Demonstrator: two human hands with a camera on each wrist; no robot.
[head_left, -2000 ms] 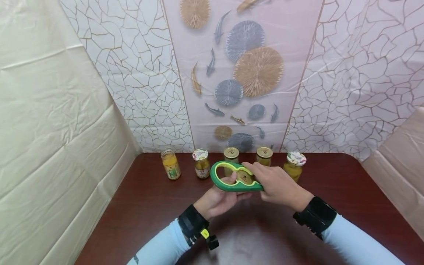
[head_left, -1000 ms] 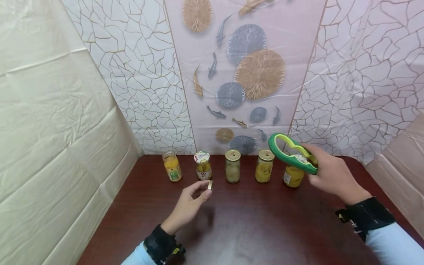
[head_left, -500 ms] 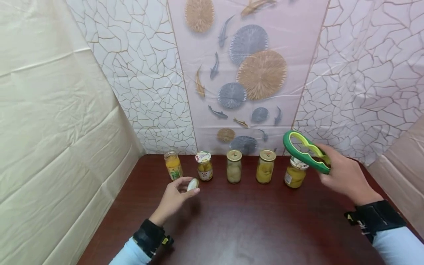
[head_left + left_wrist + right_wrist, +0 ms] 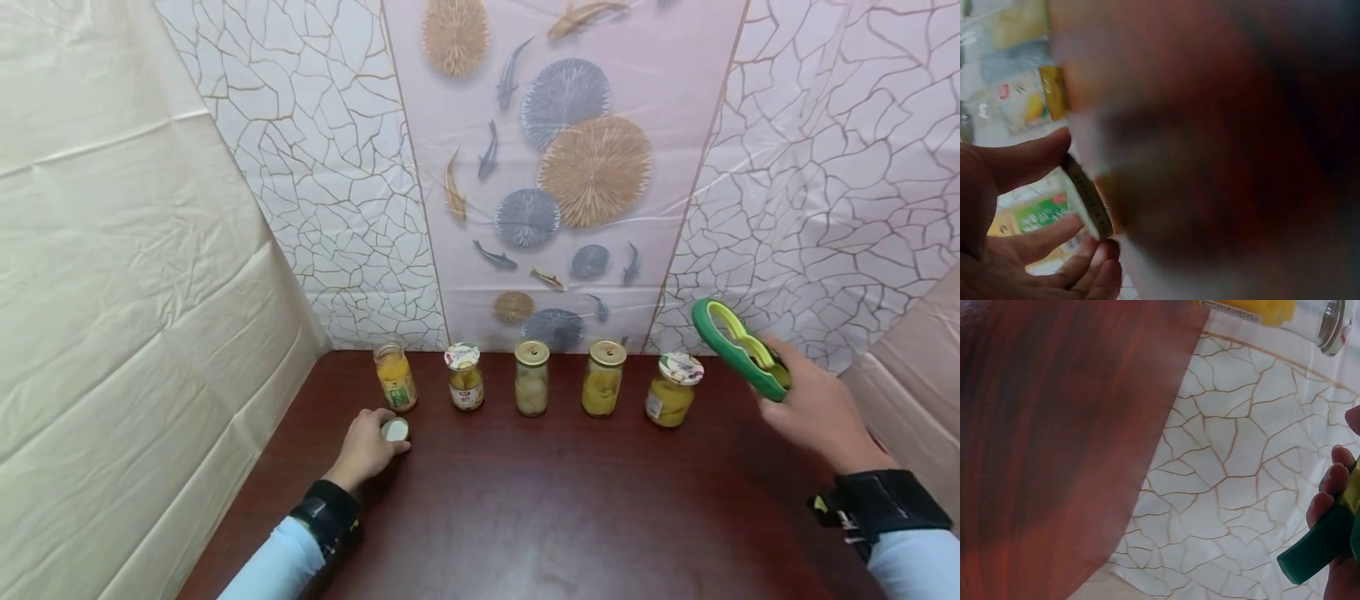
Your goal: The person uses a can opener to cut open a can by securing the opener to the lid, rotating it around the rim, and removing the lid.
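Observation:
My left hand (image 4: 366, 450) pinches a jar lid (image 4: 395, 430) between thumb and fingers, its white inside facing up. The lid is at or just above the tabletop, in front of a lidless jar (image 4: 397, 382) with orange-yellow contents. In the left wrist view the lid (image 4: 1088, 197) shows edge-on between the thumb and fingers. My right hand (image 4: 813, 412) grips one end of a green and yellow jar opener (image 4: 733, 357), held in the air right of the jars. In the right wrist view only part of the opener (image 4: 1316, 550) shows.
Several lidded jars stand in a row at the table's back: one with a patterned white lid (image 4: 463, 379), two with gold lids (image 4: 532, 383) (image 4: 602, 382), and another white-lidded one (image 4: 670, 398). Patterned cloth (image 4: 337, 250) hangs behind the dark red table (image 4: 525, 500).
My hands have parted. The left has carried the lid leftward and down toward the table by the open jar, turning its white inside up. The right has moved the opener rightward.

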